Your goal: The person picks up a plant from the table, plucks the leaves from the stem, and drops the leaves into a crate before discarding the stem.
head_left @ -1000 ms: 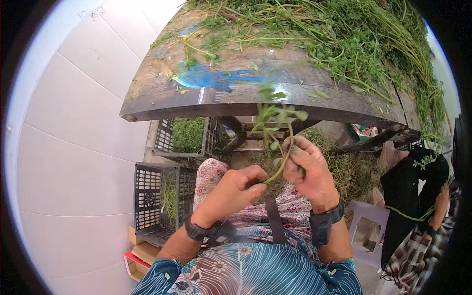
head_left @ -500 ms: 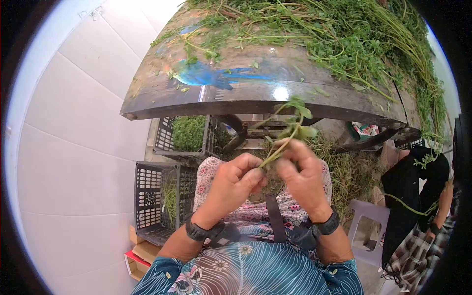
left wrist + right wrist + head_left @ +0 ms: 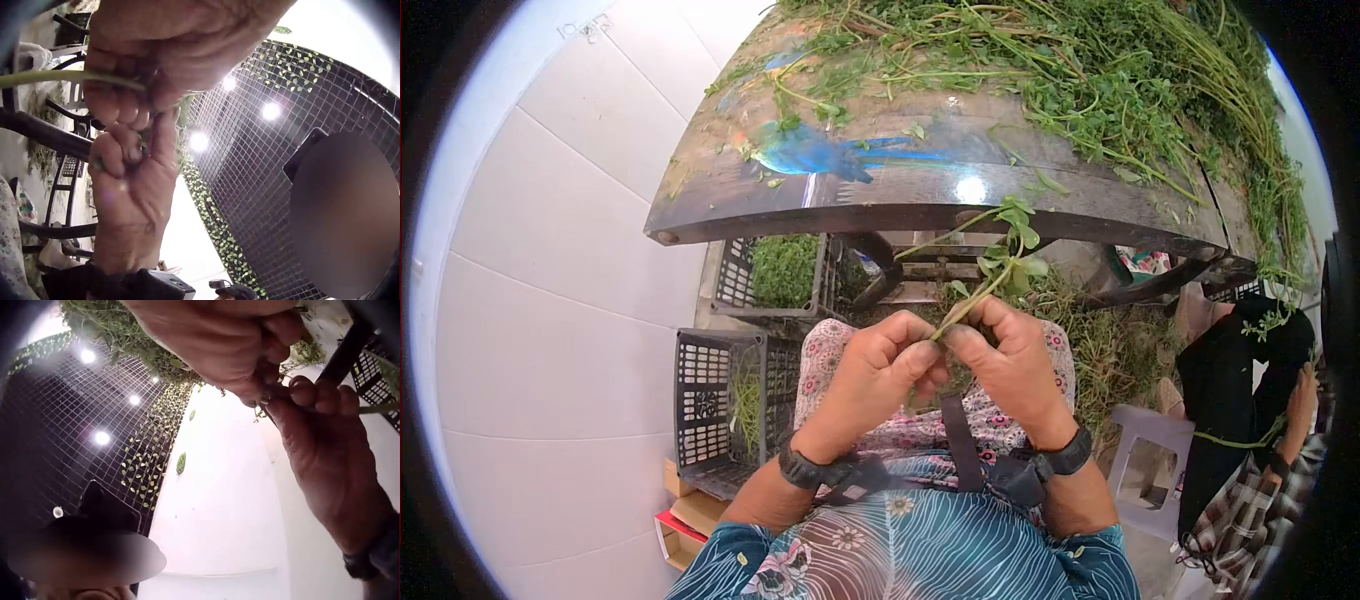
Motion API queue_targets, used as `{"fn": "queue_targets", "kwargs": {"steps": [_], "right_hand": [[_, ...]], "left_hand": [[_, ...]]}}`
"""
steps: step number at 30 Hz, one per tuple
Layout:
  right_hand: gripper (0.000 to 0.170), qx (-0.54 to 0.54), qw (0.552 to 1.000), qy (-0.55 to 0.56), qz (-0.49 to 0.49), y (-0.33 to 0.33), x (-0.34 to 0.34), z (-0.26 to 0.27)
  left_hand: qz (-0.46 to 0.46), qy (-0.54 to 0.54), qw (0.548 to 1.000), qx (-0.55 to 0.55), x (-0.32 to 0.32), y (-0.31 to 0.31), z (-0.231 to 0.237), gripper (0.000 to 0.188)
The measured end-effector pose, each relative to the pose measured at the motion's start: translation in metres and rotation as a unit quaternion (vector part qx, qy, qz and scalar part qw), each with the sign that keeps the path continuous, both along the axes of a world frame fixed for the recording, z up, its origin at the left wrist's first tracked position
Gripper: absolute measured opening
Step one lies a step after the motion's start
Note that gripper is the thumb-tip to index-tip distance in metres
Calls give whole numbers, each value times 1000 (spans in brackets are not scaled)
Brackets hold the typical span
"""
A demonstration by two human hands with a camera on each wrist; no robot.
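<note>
In the head view a leafy green stem (image 3: 975, 298) slants up and right from the fingertips of both hands, over my lap. My left hand (image 3: 882, 365) pinches its lower end between thumb and curled fingers. Close beside it, my right hand (image 3: 1012, 360) grips the same stem, thumb and fingertips almost meeting the left ones. Rounded leaves (image 3: 1012, 265) spread above the right fingers. A thicker length of stem (image 3: 62, 76) sticks out of the left fist in the left wrist view. The part inside the fingers is hidden.
A wooden table (image 3: 900, 215) carries a heap of greens (image 3: 1120, 100). Below it stands a black crate of greens (image 3: 785, 275); another black crate (image 3: 705, 405) holds a few stems. Plant scraps (image 3: 1115, 360) litter the floor. At right, another person's arm (image 3: 1295, 420) shows near a stool (image 3: 1145, 470).
My right hand has come down and in beside the left, shifting its grip lower on the stem. My left hand has risen slightly. The leafy top has swung right and steadied.
</note>
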State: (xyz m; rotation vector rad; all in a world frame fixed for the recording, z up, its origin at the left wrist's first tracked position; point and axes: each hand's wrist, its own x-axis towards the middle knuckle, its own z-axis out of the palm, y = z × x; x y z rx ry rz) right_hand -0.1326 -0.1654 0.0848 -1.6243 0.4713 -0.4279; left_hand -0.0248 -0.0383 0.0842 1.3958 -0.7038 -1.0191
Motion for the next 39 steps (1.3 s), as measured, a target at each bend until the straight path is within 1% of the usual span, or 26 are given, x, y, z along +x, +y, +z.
{"fn": "queue_targets", "kwargs": {"steps": [3,6,8,9,12,15,16,18,21,24,27,29,30,31,32,34,36,39], "right_hand": [[17,-59,998,3,19,-2,0,0],[18,-169,982,59,58,-9,-2,-2],[18,-119,990,48,56,-14,-5,-6],[18,-94,993,42,55,-16,-6,-8],[18,64,997,-44,10,-7,-4,-10],[18,-63,998,14,-3,-7,-4,5],[18,-130,991,-2,-6,-8,-2,3],[18,-263,964,-36,-10,-9,2,-7],[17,-323,945,-34,19,-11,0,-17],[15,-319,947,-20,16,-12,-1,-19],[13,-300,954,-23,9,-11,-2,-21],[15,-130,991,-14,-19,-12,-1,-30],[17,-42,999,-9,-32,-13,-1,-34],[17,17,999,-19,-42,-15,-3,-36],[17,76,995,-29,-51,-18,-6,-38],[16,215,976,-24,-33,-22,-12,-36],[13,368,930,5,19,-23,-18,-24],[14,397,916,1,56,-18,-23,-24]], "left_hand": [[-2,-1,1000,7,1,1,-2,12],[13,7,1000,5,3,1,-2,13],[40,24,999,-15,6,2,-1,14],[40,7,999,-16,9,1,0,14],[34,-17,999,7,11,0,3,13],[4,-45,998,34,8,0,5,12],[-8,-53,997,48,8,0,6,12],[-29,-68,994,75,7,1,8,11],[-17,-103,993,47,8,1,9,10],[-17,-85,995,47,13,5,2,10],[-36,-121,990,65,13,6,0,10],[-31,-114,991,66,10,5,3,11],[-27,-111,991,66,9,4,5,11],[-20,-97,993,59,10,6,5,11],[-12,-83,995,53,12,8,6,10],[-6,-73,996,50,14,10,7,10],[-13,-81,995,58,13,10,7,10],[-58,-182,980,58,12,9,2,10]]}}
